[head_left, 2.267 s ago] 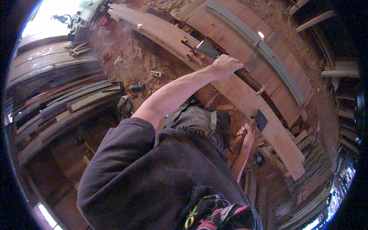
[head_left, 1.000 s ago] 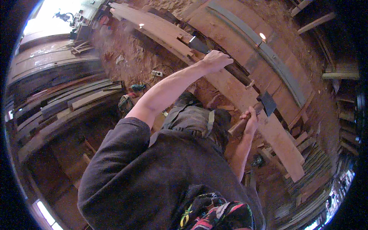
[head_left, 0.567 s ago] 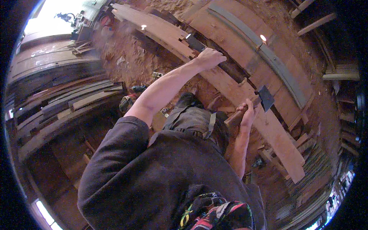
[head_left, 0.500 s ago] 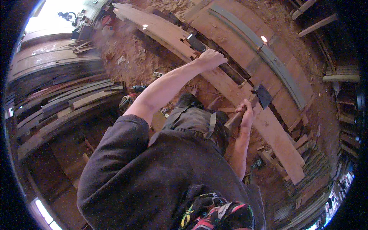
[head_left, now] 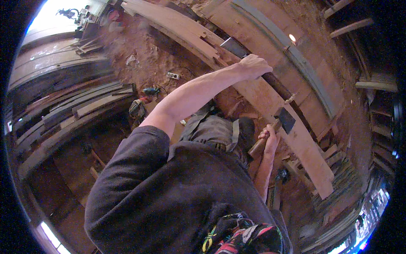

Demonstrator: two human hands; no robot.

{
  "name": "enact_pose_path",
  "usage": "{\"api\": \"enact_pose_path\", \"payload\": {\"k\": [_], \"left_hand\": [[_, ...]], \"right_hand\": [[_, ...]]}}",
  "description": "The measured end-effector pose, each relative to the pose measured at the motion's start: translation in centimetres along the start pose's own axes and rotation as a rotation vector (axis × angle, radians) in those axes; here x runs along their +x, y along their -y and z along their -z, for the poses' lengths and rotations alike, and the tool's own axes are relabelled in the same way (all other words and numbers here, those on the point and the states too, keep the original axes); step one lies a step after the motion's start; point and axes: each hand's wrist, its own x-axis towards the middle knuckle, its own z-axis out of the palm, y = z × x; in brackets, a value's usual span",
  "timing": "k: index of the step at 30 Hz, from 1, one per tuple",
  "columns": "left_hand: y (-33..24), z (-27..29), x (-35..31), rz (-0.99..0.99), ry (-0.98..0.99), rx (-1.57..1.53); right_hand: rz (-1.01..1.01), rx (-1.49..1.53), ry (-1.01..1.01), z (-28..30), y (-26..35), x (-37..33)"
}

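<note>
My left hand (head_left: pixel 256 67) is closed in a fist around a large chisel, with its broad metal blade (head_left: pixel 235 46) showing beyond the fist. The long dark handle (head_left: pixel 277 86) runs the other way and ends in a pale, frayed tip. Below that tip, my right hand (head_left: pixel 269 134) grips the wooden handle of a hammer (head_left: pixel 286 120) with a dark, blocky head. Beneath both tools lies a long timber (head_left: pixel 308 156), with a notched cut by the blade. Whether the blade touches wood, I cannot tell.
Beyond the timber lie wide boards with a curved grey strip (head_left: pixel 292 48) on top. Stacked planks (head_left: pixel 84 108) fill the left side. A power strip (head_left: pixel 173 75) rests on the reddish, debris-strewn floor. Offcuts (head_left: pixel 332 154) lie near the timber's right end.
My left hand has carried the chisel to the right along the timber. The hammer in my right hand has dropped slightly toward my body, its head now over the timber.
</note>
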Motion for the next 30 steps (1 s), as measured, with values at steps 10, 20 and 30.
{"api": "enact_pose_path", "payload": {"k": [10,20,30], "left_hand": [[0.8,-0.3,-1.0,0.067,0.012,0.004],[0.8,-0.7,-0.9,0.114,0.029,0.004],[1.1,-0.8,-1.0,0.130,0.032,0.026]], "right_hand": [[0.056,-0.004,-0.019,0.8,0.1,-0.5],[-0.007,0.032,-0.025,1.0,0.2,-0.3],[-0.012,0.032,-0.002,1.6,-0.1,0.1]]}}
